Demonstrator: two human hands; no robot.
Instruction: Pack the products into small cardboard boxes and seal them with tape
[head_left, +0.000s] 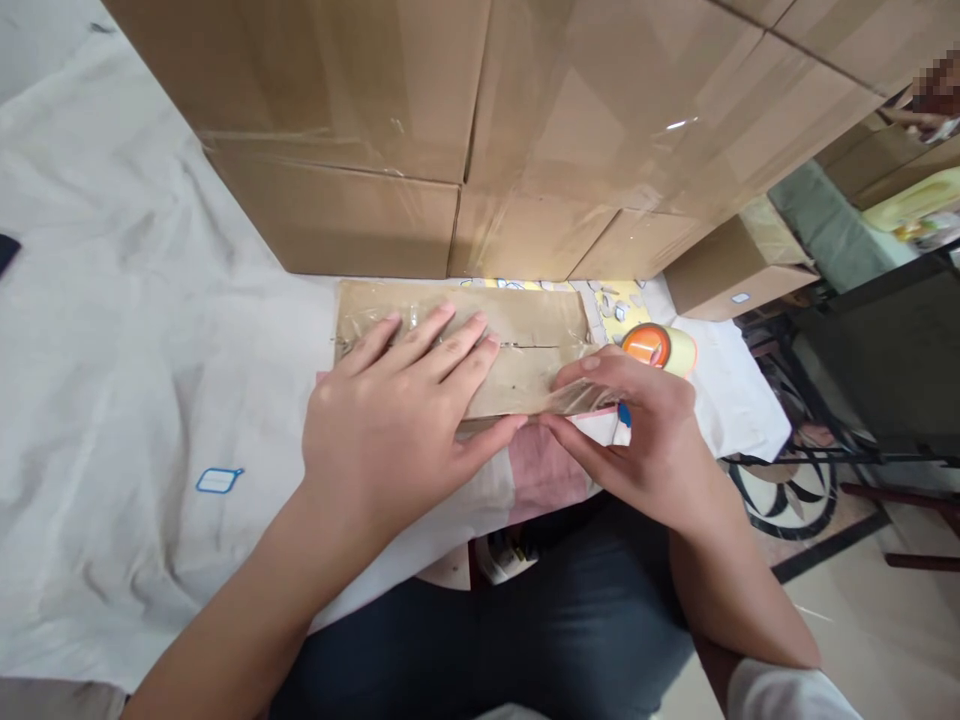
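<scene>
A flat cardboard box (547, 365) lies in front of me, with wrinkled clear packing tape (585, 397) over its top and right end. My left hand (409, 400) rests palm down across the left part of the box, fingers spread and holding nothing; its thumb reaches the near edge. At the right end my right hand (622, 420) is bent round the near corner. Its fingers and thumb close on the tape there, and the two thumbs almost meet. Just beyond the right hand, a tape roll (679, 352) with an orange core lies on its side.
A wall of stacked, taped cardboard boxes (360, 100) rises directly behind the small box. Another carton (739, 262) stands to the right. Pale cloth (112, 380) covers the table. A dark chair-like frame (885, 350) is at the far right, and part of another person shows at the top right.
</scene>
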